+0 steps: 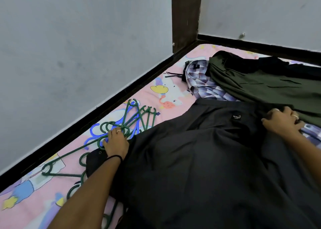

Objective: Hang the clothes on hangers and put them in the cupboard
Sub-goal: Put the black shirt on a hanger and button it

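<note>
Bed with pink cartoon-print sheet [175, 91], set in a corner of grey walls [78, 46]; dark wooden post [185, 16] stands at that corner.

Dark grey shirt [199, 159] spread flat across the near part of the bed, collar label up, covering most of the foreground. Beyond it: purple-and-white checked shirt [201, 82], olive green shirt [260, 86] lying over part of the checked one, black garment [286, 67] at the far edge.

Heap of green hangers [139, 119] with 1 blue hanger [93, 133] tangled in, on the sheet just left of the grey shirt; more green hangers trail toward the near edge.

Left hand [115, 143]: fingers curled down into the hanger hooks, gripping the green ones; ring on 1 finger, black band at the wrist.

Right hand [281, 120]: fingers bent, bunching the grey shirt's fabric near the collar, beside the olive shirt's edge; rings visible.
</note>
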`<action>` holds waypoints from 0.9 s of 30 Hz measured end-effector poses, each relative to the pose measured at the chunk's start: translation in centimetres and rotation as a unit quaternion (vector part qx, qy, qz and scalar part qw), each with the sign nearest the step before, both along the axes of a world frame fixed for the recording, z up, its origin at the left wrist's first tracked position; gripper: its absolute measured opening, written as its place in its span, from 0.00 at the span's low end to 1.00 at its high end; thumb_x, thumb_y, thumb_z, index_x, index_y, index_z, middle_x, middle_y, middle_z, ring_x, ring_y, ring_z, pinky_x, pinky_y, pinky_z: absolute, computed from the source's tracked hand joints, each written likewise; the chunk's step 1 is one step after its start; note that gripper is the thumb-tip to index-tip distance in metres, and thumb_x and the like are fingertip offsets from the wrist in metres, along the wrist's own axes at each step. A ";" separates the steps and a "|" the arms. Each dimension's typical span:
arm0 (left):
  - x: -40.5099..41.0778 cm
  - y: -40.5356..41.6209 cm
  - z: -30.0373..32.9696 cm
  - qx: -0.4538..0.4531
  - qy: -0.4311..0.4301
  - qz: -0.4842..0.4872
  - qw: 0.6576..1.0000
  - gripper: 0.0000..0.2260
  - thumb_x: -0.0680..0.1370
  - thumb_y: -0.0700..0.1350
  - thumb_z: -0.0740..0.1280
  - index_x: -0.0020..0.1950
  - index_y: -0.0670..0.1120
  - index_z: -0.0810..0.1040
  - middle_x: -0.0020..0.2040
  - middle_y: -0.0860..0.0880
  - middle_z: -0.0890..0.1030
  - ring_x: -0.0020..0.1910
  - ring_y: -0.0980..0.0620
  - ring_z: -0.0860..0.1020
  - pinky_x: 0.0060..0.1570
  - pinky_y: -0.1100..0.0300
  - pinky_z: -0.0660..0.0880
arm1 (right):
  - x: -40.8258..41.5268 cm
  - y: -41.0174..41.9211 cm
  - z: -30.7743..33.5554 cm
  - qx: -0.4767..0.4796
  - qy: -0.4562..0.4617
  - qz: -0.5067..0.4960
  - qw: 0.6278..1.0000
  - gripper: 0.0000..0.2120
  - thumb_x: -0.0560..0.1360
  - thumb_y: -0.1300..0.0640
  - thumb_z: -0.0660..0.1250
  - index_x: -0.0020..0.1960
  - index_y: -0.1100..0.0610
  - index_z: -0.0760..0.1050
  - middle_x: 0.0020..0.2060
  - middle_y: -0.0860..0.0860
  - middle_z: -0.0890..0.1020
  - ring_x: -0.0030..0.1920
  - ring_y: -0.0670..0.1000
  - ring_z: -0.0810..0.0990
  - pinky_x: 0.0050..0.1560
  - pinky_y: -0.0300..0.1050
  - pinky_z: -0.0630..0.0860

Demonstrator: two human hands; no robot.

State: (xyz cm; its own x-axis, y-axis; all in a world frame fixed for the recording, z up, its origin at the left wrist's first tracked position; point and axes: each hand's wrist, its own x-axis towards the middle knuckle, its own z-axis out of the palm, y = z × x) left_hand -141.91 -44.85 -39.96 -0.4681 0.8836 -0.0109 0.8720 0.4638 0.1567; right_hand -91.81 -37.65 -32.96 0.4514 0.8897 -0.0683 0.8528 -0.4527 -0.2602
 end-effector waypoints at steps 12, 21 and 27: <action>-3.9 3.2 11.2 0.175 0.070 -0.040 0.981 0.22 0.74 0.32 0.60 0.68 0.37 0.66 0.61 0.36 0.70 0.59 0.34 0.71 0.55 0.41 0.68 | 3.2 -3.3 6.0 0.018 0.004 -0.021 1.000 0.22 0.68 0.44 0.65 0.54 0.58 0.80 0.58 0.66 0.71 0.64 0.67 0.65 0.66 0.66 0.62; 2.0 5.5 20.5 0.332 0.294 -0.289 0.849 0.12 0.78 0.40 0.55 0.60 0.44 0.71 0.53 0.45 0.77 0.53 0.42 0.76 0.52 0.48 0.71 | 2.2 -4.3 8.3 0.059 0.029 -0.021 0.998 0.15 0.75 0.54 0.67 0.60 0.59 0.77 0.64 0.64 0.67 0.66 0.67 0.64 0.67 0.62 0.62; 8.7 4.3 19.7 0.340 0.391 -0.570 0.638 0.12 0.79 0.41 0.56 0.62 0.46 0.70 0.59 0.47 0.77 0.61 0.45 0.75 0.58 0.49 0.72 | 0.3 -5.1 10.1 0.091 0.050 0.031 0.994 0.18 0.74 0.51 0.68 0.62 0.58 0.76 0.64 0.64 0.69 0.67 0.66 0.67 0.67 0.61 0.66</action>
